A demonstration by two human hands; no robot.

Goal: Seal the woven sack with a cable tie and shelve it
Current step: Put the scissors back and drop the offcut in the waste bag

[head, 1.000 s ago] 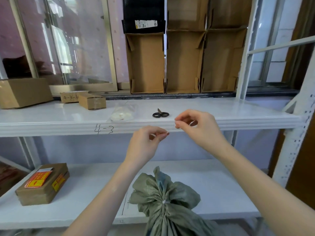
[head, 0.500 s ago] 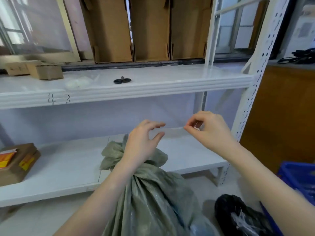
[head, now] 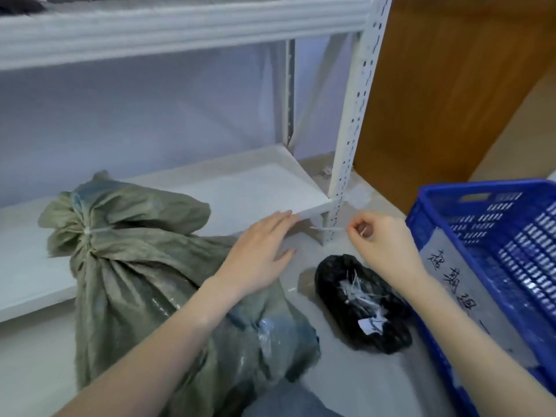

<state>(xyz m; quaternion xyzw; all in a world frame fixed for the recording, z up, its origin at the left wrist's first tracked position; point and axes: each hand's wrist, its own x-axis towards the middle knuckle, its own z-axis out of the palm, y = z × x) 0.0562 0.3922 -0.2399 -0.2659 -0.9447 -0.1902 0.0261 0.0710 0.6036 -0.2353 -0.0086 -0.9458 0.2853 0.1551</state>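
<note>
The green woven sack [head: 144, 266] stands on the floor, leaning against the front edge of the bottom shelf [head: 240, 188]. A white cable tie [head: 93, 230] cinches its neck. My left hand [head: 258, 251] hovers flat and open just right of the sack, fingers apart, holding nothing. My right hand [head: 379, 239] is above the black bag and pinches a thin white cable tie strip [head: 326, 228] that sticks out to the left from its fingers.
A black plastic bag [head: 358, 314] with several white tie scraps lies on the floor right of the sack. A blue plastic crate [head: 493, 236] stands at the right. A white perforated shelf post [head: 349, 121] rises behind my hands. A brown cabinet is beyond it.
My view has dropped from the upper shelf to the floor. My left hand let go of the strip and opened; my right hand carried the strip down towards the black bag.
</note>
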